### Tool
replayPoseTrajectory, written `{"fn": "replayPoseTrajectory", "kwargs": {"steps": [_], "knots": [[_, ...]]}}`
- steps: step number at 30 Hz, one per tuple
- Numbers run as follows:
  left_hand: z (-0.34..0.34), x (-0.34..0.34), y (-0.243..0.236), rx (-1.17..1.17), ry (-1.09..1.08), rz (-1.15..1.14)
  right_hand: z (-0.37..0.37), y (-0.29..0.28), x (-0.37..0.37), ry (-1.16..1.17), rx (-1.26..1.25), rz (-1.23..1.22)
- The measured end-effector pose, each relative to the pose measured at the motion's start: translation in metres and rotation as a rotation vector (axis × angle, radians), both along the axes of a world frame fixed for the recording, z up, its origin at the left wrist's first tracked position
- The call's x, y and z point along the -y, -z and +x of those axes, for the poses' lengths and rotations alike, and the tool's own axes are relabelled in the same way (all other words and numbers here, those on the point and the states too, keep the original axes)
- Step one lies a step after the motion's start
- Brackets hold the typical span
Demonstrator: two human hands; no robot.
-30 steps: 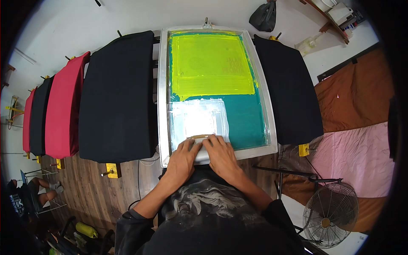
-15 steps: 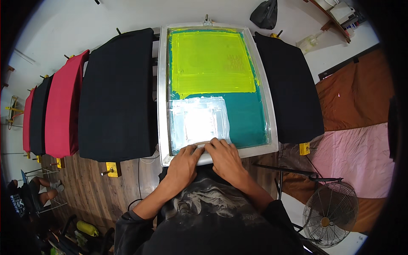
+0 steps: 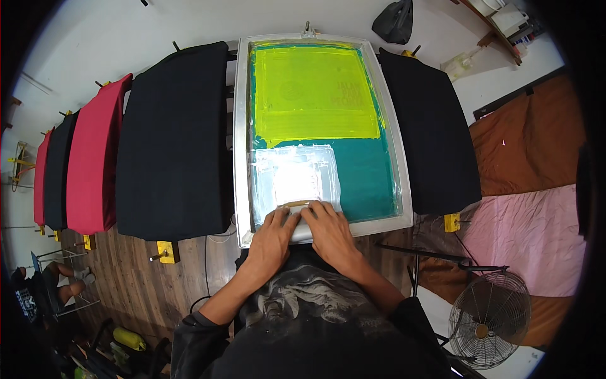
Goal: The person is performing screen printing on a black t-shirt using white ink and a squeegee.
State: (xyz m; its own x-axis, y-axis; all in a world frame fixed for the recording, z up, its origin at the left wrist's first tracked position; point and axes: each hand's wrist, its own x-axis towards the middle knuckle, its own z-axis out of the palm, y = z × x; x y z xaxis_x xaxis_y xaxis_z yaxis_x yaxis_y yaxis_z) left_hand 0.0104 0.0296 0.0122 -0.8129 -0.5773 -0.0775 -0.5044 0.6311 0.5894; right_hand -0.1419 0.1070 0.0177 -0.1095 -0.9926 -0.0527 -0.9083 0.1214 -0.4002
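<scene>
Cloth-covered boards [image 3: 173,145] stand in a row, four at left draped alternately in smooth red fabric [image 3: 100,158] and black fabric [image 3: 60,170], one at right in black. Amid them, a silver rectangular metal frame [image 3: 243,126] carries a teal mesh [image 3: 369,177]. Spread on it are a translucent yellow-green layer [image 3: 315,95] at the far end and a glossy white layer [image 3: 297,177] near left, with a brown-topped scraper [image 3: 295,204] at its near side. Far right, a brown wooden shelf [image 3: 489,31] holds a white box [image 3: 510,18].
</scene>
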Motion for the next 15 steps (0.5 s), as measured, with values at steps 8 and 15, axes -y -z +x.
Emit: {"fn": "replayPoseTrajectory", "kwargs": {"steps": [8,15], "knots": [[0.006,-0.007,-0.009,0.011,0.038,0.062,0.000,-0.005,-0.012,-0.018,0.003,0.031],[-0.002,0.010,-0.023,-0.041,0.013,0.091,-0.011,-0.012,0.004,-0.025,0.043,0.061]]}}
